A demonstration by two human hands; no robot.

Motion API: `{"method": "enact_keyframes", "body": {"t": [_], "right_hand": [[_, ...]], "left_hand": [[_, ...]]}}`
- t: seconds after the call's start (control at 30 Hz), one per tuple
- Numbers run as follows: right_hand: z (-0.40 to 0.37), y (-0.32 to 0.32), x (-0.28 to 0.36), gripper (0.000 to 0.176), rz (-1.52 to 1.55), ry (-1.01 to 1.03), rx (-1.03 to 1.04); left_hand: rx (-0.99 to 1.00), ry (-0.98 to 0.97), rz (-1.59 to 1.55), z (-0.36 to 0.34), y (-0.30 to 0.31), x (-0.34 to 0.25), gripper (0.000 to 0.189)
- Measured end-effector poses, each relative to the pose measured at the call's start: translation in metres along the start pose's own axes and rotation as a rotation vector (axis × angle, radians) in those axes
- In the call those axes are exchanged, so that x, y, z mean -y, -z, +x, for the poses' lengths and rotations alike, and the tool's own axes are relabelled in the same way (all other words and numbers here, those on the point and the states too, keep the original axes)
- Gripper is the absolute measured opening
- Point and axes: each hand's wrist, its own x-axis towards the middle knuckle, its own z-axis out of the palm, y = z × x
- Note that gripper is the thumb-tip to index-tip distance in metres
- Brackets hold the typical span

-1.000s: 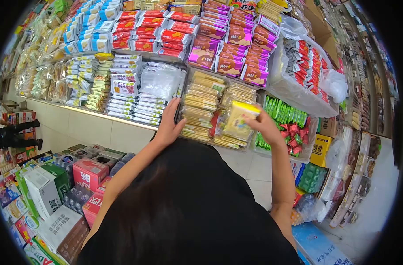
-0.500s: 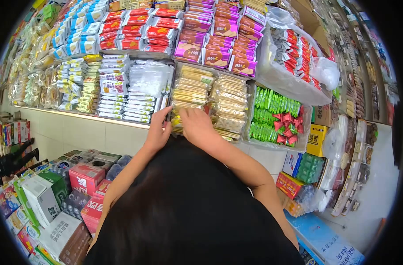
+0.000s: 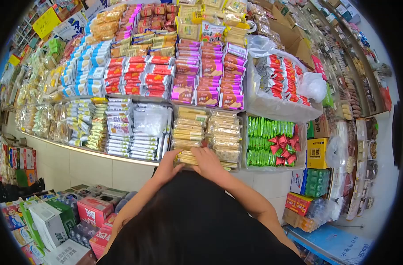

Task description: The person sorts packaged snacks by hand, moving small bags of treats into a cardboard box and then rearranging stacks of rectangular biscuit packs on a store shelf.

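A clear bin of wrapped tan biscuit packs [image 3: 223, 128] stands in the front row, with packs stacked in two columns. My left hand [image 3: 169, 164] rests at the bin's front left corner, fingers bent around a pack in the left column. My right hand [image 3: 207, 162] touches the same front pack from the other side, its fingers pointing inward. The pack [image 3: 187, 157] lies between both hands, partly covered by the fingers. White wrapped packs [image 3: 139, 145] fill the bin on the left, and green packs [image 3: 259, 152] with red ones fill the bin on the right.
Purple packs [image 3: 208, 90] and red packs [image 3: 139, 75] sit behind. A plastic-lined bin [image 3: 272, 108] stands at the back right. Drink cartons [image 3: 93, 210] are stacked on the floor at left, and a blue carton [image 3: 334, 243] lies at lower right.
The view has tilted up, so the bins appear lower and more back rows show. Both hands remain at the front of the tan pack bin, with the right hand slightly nearer its front edge.
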Motion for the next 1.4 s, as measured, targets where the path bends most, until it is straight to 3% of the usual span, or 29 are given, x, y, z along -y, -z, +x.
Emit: {"method": "enact_keyframes", "body": {"t": [0.17, 0.37, 0.57, 0.63, 0.73, 1.13, 1.2, 1.33, 1.4], "right_hand": [[-0.003, 0.001, -0.005, 0.058, 0.039, 0.017, -0.034], [0.004, 0.028, -0.016, 0.057, 0.162, -0.018, 0.02], [0.018, 0.066, -0.017, 0.057, 0.248, -0.027, 0.166], [0.027, 0.078, -0.011, 0.06, 0.35, -0.024, 0.314], [0.039, 0.078, -0.018, 0.063, 0.372, 0.001, 0.322], [0.105, 0.126, -0.033, 0.07, 0.407, 0.03, 0.54], [0.126, 0.148, -0.047, 0.067, 0.431, 0.052, 0.403], [0.189, 0.219, -0.095, 0.048, 0.429, -0.129, -0.167], [0.224, 0.241, -0.14, 0.046, 0.14, -0.097, -0.561]], "left_hand": [[0.025, 0.046, -0.011, 0.004, -0.001, 0.001, 0.055], [0.044, 0.096, -0.189, 0.006, 0.004, -0.002, 0.071], [0.046, 0.143, -0.394, 0.02, 0.015, -0.023, 0.074], [0.085, 0.151, -0.472, 0.027, 0.022, -0.03, 0.073], [0.213, 0.377, -0.627, 0.038, 0.035, -0.046, 0.069], [0.059, 0.368, -0.673, 0.072, 0.046, -0.044, 0.062], [0.028, 0.388, -0.755, 0.074, 0.046, -0.039, 0.061], [-0.047, 0.442, -0.876, 0.07, 0.044, -0.017, 0.057], [-0.108, 0.454, -0.93, 0.068, 0.041, -0.008, 0.055]]}}
